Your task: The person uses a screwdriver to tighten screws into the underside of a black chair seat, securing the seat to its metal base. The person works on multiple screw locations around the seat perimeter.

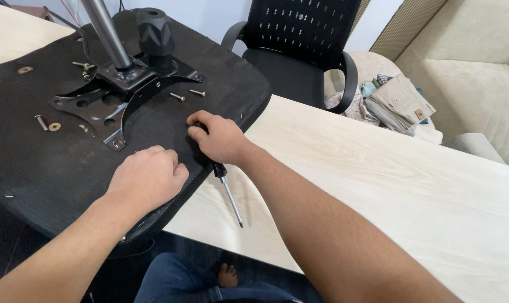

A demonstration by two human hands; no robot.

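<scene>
Right hand grips screwdriver; left hand fisted.

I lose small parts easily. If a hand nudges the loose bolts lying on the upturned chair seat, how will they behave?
The bolts look like round metal shanks lying on their sides, so a nudge would probably roll them in a curve. The seat's fabric underside seems rough, likely slowing them. They appear small and light, so easy to flick toward the table.
</scene>
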